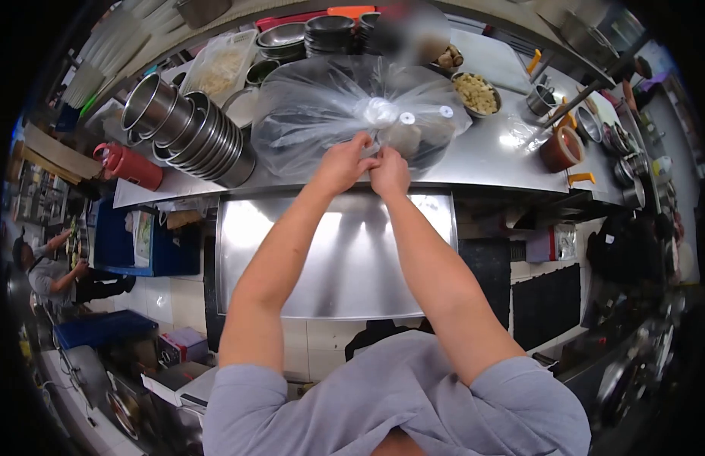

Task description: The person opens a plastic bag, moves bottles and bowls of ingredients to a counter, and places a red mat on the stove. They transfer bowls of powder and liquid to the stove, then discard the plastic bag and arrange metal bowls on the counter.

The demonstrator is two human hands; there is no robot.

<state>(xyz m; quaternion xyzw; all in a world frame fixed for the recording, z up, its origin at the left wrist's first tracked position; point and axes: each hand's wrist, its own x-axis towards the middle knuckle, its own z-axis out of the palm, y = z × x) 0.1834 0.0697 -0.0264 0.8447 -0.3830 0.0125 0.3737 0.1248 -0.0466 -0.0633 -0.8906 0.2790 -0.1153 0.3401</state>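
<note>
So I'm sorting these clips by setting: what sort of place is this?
Most likely a commercial kitchen: stacked steel bowls, a stainless counter and food containers. Both hands grip a clear plastic bag.

Bright overhead light throws white glare off the steel counter [489, 163] and the panel [345, 251] below it. Fisheye distortion bends the edges into black corners; the far-right shelves look blurred, perhaps from motion.

Steel tabletop [489, 163] ahead of me. Stack of steel pots [189, 129] lying on its side at left, red flask [128, 165] beside it. Bowl of pale food [475, 93] at right, tape roll [561, 148] further right. Another person [52, 273] far left, below.
</note>
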